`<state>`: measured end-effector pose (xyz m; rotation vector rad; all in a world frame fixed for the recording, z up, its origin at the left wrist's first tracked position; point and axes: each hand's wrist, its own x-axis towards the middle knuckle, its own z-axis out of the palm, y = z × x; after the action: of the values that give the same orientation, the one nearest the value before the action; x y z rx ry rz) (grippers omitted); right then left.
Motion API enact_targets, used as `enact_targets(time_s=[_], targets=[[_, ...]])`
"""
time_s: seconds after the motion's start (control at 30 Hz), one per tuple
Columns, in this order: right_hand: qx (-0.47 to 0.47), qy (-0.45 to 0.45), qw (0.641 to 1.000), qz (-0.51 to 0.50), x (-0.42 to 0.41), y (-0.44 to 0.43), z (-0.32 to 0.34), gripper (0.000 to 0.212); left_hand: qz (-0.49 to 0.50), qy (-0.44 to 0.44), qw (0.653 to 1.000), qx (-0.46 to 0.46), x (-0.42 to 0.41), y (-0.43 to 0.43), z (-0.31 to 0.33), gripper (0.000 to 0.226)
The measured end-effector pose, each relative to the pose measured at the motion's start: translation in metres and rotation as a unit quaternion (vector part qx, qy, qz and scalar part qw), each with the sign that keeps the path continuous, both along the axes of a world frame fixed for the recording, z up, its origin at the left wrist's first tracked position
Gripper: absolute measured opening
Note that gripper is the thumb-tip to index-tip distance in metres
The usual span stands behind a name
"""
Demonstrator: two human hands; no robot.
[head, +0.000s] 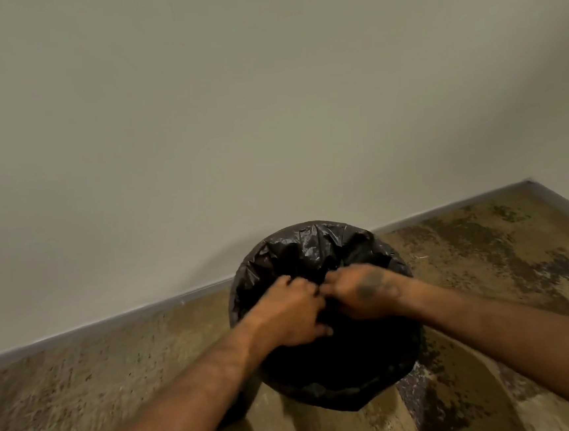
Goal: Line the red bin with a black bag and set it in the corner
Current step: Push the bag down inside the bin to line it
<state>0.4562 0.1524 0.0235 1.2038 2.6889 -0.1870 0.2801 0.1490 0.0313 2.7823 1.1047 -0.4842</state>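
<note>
Down low, two bare arms reach in from the bottom edge, and both have dark marks on the skin. The left hand (291, 312) and the right hand (364, 292) meet close together, side by side and nearly touching, over the open top of the bin. The fingers (303, 284) of each hand are curled in tight, and both hands pinch a bunch of the black bag (309, 244) between them. The picture is a bit blurry there.

The black bag is stretched over the top of the bin and hangs down its sides, all crinkly and shiny. It covers the bin so well that no red shows, so the colour of the bin cannot be told.

The bin stands upright on the floor (84, 380), which is brown and patchy with dark spots. Just behind the bin is a plain pale wall (231, 99) with a grey strip (113, 318) along its bottom. Farther back on the right, the corner (529, 181) of the room shows, well apart from the bin.
</note>
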Motion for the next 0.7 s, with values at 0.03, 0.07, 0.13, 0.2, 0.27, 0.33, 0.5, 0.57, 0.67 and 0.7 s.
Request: enact_targets(time_s=[0.03, 0.07, 0.13, 0.2, 0.27, 0.33, 0.5, 0.57, 0.67, 0.7], targets=[[-0.036, -0.089, 0.995, 0.011, -0.011, 0.005, -0.015, 0.045, 0.009, 0.097, 0.995, -0.038, 0.005, 0.001, -0.016, 0.07], [-0.059, -0.173, 0.983, 0.019, -0.017, 0.008, -0.028, 0.056, 0.021, 0.172, 0.983, -0.064, 0.006, 0.003, -0.032, 0.081], [-0.084, -0.288, 0.953, 0.039, -0.017, 0.016, -0.049, 0.077, 0.039, 0.266, 0.959, -0.087, 0.004, 0.01, -0.057, 0.087], [-0.096, -0.347, 0.932, 0.048, -0.008, 0.023, -0.061, 0.088, 0.044, 0.312, 0.945, -0.086, 0.001, 0.015, -0.067, 0.087], [-0.118, -0.392, 0.911, 0.042, 0.003, 0.027, -0.066, 0.085, 0.054, 0.335, 0.936, -0.091, -0.002, 0.017, -0.074, 0.088], [-0.126, -0.424, 0.896, 0.031, 0.013, 0.029, -0.068, 0.073, 0.069, 0.366, 0.924, -0.087, -0.008, 0.018, -0.076, 0.087], [-0.122, -0.417, 0.9, -0.038, 0.018, 0.024, -0.069, 0.056, 0.067, 0.401, 0.911, -0.076, -0.011, 0.019, -0.075, 0.081], [-0.132, -0.401, 0.905, -0.053, 0.016, 0.022, -0.063, 0.055, 0.068, 0.39, 0.915, -0.081, -0.006, 0.017, -0.075, 0.087], [-0.151, -0.354, 0.921, -0.056, 0.001, 0.017, -0.038, 0.049, 0.048, 0.289, 0.953, -0.078, 0.01, 0.013, -0.064, 0.087], [-0.143, -0.338, 0.929, -0.051, -0.006, 0.015, -0.03, 0.045, 0.023, 0.243, 0.969, -0.049, 0.016, 0.013, -0.057, 0.07]])
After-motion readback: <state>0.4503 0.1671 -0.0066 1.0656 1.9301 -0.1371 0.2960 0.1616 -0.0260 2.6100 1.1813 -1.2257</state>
